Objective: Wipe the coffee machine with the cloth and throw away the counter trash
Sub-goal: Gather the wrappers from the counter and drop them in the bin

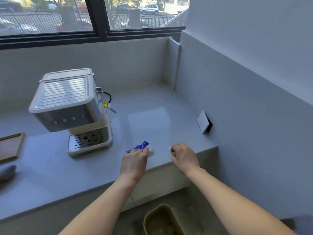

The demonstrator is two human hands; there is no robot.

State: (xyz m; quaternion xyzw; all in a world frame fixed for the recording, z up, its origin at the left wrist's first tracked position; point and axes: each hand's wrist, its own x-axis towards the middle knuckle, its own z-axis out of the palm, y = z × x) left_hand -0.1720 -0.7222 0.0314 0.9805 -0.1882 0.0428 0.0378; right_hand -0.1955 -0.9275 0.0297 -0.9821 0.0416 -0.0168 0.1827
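1. Coffee machine (pixel 71 109) stands on the grey table (pixel 152 106), left of centre: cream body, ribbed metal top, a row of round buttons on the front, slotted drip tray at the base.
2. Blue-and-white wrapper (pixel 140 146), crumpled, lies on the table near the front edge, just right of the machine's base.
3. Left hand (pixel 134 162) rests on the wrapper, fingers curled down and closed over its near end.
4. Right hand (pixel 184 156) sits further right near the table's corner, fingers pressed together, pinching a small white scrap (pixel 169 148).
5. Grey cloth (pixel 7 172) lies at the far left edge of the table, blurred.
6. Olive-coloured bin (pixel 162 219) stands on the floor below, between the forearms.
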